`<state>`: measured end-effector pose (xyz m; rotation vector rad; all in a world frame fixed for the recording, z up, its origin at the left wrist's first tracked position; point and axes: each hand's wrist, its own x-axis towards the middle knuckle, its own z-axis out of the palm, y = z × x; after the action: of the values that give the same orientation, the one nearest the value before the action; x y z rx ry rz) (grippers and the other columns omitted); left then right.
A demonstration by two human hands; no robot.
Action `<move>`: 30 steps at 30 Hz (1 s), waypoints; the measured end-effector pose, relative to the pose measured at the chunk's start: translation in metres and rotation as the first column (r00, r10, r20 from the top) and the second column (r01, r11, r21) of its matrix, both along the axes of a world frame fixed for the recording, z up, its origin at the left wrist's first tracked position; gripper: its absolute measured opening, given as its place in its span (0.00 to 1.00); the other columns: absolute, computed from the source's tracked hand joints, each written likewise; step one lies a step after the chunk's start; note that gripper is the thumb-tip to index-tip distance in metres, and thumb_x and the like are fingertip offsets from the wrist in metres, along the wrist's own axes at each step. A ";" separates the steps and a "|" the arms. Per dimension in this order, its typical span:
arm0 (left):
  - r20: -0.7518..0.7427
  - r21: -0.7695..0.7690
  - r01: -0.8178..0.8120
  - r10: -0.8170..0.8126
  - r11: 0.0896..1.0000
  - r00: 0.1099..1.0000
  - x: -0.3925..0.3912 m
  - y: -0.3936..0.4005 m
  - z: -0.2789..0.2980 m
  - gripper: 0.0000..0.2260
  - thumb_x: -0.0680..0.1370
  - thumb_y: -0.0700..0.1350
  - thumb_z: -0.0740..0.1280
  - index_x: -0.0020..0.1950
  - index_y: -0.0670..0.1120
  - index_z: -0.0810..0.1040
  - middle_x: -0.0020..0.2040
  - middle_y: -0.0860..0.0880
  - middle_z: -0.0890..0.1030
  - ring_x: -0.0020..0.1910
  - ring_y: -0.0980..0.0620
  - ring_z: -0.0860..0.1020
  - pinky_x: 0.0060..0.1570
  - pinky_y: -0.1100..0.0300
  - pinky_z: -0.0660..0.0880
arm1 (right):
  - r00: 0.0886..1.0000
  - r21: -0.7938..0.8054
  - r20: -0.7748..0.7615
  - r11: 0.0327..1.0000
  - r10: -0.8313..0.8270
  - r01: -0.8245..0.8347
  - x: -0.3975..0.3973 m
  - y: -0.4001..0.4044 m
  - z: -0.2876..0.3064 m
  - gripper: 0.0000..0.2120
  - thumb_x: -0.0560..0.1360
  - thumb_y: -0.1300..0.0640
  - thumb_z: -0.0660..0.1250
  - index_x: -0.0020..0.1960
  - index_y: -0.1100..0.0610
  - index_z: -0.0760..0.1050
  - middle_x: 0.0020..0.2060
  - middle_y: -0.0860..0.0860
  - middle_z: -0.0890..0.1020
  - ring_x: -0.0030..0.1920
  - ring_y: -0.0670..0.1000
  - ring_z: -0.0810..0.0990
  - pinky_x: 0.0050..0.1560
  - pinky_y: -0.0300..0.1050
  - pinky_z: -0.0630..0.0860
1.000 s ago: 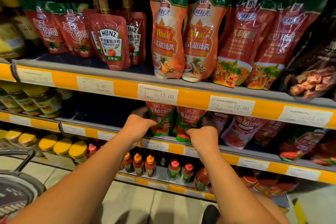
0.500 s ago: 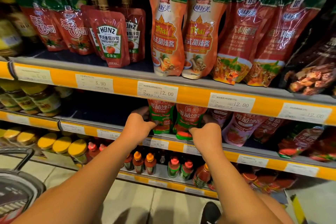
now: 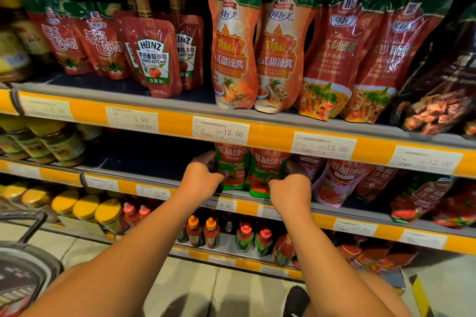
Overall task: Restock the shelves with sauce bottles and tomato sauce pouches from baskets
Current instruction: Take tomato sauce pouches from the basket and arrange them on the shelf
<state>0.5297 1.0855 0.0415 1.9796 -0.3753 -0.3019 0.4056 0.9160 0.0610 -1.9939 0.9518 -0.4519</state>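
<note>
Two red and green tomato sauce pouches stand side by side on the middle shelf (image 3: 334, 216). My left hand (image 3: 203, 177) grips the left pouch (image 3: 233, 167) from its left side, fingers curled around its edge. My right hand (image 3: 289, 188) grips the right pouch (image 3: 265, 172) low on its right side. Both pouches stand upright with their tops hidden behind the yellow price rail of the upper shelf (image 3: 273, 136). To the left of the pouches the middle shelf is dark and bare.
More tomato sauce pouches (image 3: 337, 180) lean to the right on the same shelf. Heinz ketchup pouches (image 3: 152, 59) and chili sauce pouches (image 3: 234, 41) fill the upper shelf. Sauce bottles (image 3: 211, 233) stand on the lower shelf. A shopping basket (image 3: 23, 275) sits at bottom left.
Both hands have stayed on the two pouches, shifting slightly up and inward with them. The view has dipped a little.
</note>
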 end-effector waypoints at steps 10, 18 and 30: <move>0.112 0.143 0.073 -0.090 0.987 0.990 -0.020 0.032 0.027 0.19 0.81 0.50 0.71 0.72 0.50 0.76 0.66 0.55 0.79 0.65 0.56 0.76 0.68 0.52 0.75 | 0.995 -0.007 -0.010 0.995 -0.098 0.098 -0.016 0.012 0.004 0.16 0.75 0.56 0.75 0.37 0.58 0.69 0.31 0.54 0.75 0.29 0.54 0.73 0.29 0.42 0.65; 0.194 0.241 0.092 -0.140 0.966 0.971 -0.046 0.134 0.056 0.17 0.81 0.55 0.68 0.70 0.61 0.76 0.69 0.62 0.76 0.67 0.59 0.75 0.64 0.60 0.71 | 0.986 0.117 0.073 0.983 -0.147 0.138 -0.037 0.027 0.017 0.17 0.75 0.53 0.76 0.49 0.60 0.69 0.43 0.55 0.78 0.46 0.61 0.80 0.45 0.57 0.75; 0.235 0.165 -0.218 0.176 0.962 0.956 -0.112 0.339 0.064 0.16 0.80 0.51 0.72 0.66 0.66 0.79 0.65 0.67 0.76 0.61 0.67 0.75 0.58 0.64 0.71 | 0.727 -0.048 -0.157 0.730 0.668 -0.681 -0.045 0.164 0.023 0.14 0.78 0.50 0.73 0.62 0.42 0.78 0.60 0.38 0.79 0.55 0.38 0.79 0.57 0.40 0.76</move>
<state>0.4182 1.4247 0.1058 2.2271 -0.2917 0.0109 0.3609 1.0800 0.0837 -2.3125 0.2070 0.0505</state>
